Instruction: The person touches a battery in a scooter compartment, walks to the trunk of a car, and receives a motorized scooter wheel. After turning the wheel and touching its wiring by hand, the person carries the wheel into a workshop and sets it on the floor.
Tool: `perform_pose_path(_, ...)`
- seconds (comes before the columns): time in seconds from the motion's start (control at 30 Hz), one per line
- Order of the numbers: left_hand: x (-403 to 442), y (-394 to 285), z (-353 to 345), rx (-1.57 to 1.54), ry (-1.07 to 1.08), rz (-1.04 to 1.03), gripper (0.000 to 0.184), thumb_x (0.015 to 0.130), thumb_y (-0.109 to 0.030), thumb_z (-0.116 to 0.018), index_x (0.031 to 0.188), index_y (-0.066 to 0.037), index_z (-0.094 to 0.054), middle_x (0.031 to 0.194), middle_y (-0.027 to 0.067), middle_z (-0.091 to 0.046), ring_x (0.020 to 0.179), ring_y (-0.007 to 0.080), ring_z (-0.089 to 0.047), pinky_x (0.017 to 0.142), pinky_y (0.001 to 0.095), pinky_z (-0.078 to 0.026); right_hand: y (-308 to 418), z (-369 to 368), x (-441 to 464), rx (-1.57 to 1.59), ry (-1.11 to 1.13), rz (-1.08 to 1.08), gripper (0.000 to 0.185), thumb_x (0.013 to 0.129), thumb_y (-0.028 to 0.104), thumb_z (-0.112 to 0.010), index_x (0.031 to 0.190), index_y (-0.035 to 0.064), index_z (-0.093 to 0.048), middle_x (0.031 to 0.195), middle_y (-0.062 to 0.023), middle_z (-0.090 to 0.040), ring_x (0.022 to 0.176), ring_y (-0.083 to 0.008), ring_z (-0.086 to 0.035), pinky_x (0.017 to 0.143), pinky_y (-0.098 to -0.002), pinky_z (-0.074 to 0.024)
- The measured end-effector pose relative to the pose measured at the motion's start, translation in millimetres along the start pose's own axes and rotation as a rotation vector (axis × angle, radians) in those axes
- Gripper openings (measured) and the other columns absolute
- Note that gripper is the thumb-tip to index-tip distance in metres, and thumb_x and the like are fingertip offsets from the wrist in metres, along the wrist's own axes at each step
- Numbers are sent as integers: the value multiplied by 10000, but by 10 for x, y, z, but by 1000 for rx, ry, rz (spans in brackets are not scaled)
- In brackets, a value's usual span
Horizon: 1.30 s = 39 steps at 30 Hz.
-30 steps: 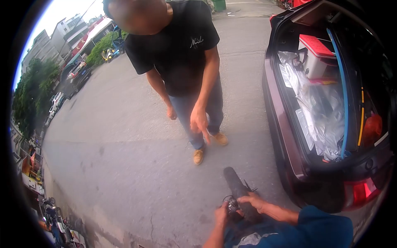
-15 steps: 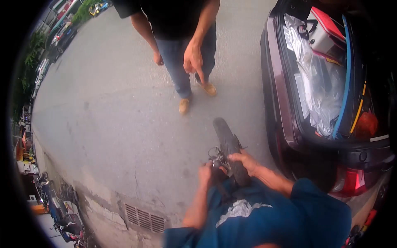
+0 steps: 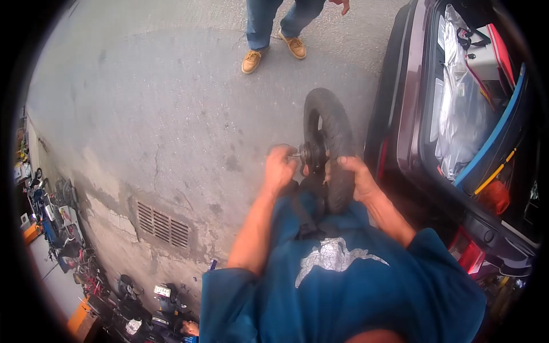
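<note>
A wheel with a black tyre [image 3: 338, 123] stands on edge in front of my blue shirt, seen at a slant. My left hand [image 3: 280, 167] is closed at the left side of its hub [image 3: 309, 154], fingers around a short metal axle end that sticks out there. My right hand [image 3: 355, 172] grips the tyre from the right, thumb on top near the rim; its other fingers are partly hidden behind the tyre. The lower end of the wheel is close against my body.
Another person's legs and tan shoes [image 3: 251, 60] are ahead, with part of a hand at the top edge. An open car boot [image 3: 423, 114] with silver sheeting is at right. A floor grate [image 3: 162, 224] and parked motorbikes [image 3: 163, 311] lie to the left.
My view has tipped down, so the other person's upper body has left it; their hand was pointing down before. The wheel has turned to show more of its side, and my left hand has shifted outward.
</note>
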<state>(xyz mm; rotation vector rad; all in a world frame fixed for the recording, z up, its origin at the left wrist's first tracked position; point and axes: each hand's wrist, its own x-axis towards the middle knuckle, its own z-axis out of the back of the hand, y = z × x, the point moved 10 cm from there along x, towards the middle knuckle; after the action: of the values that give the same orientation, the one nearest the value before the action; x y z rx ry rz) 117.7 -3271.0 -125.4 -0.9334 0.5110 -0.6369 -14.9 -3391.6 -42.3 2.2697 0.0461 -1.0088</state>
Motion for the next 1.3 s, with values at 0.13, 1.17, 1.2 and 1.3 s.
perform_pose_path(0.13, 67, 120, -93, 32, 130, 67, 273, 770, -195, -631, 994, -46, -681, 1001, 161, -659, 996, 341, -588, 878, 411, -459, -18, 13, 39, -30, 9, -28, 377, 821, 302, -626, 1030, -11, -596, 849, -107, -637, 755, -196, -622, 740, -316, -503)
perform_pose_path(1.17, -2683, 816, 7, -1009, -183, 912, 202, 902, -218, -550, 871, -31, -619, 614, 36, -545, 441, 80, -368, 378, 251, -245, -1342, -788, -634, -470, 518, -293, 716, 692, 448, -679, 1193, -33, -503, 813, -151, -606, 771, -227, -603, 722, -327, -477)
perform_pose_path(1.2, -2837, 863, 47, -1047, -221, 895, 201, 903, -219, -551, 868, -34, -618, 615, 38, -547, 444, 81, -371, 380, 249, -250, -1454, -874, -709, -478, 533, -293, 715, 692, 446, -680, 1191, -34, -503, 806, -151, -605, 769, -228, -602, 724, -327, -475)
perform_pose_path(1.3, -3307, 1003, 207, -1136, -314, 838, 203, 906, -226, -556, 864, -37, -618, 625, 45, -557, 455, 83, -383, 387, 243, -267, -1848, -1123, -943, -534, 583, -293, 726, 687, 452, -686, 1191, -37, -501, 801, -153, -604, 765, -232, -598, 733, -330, -470)
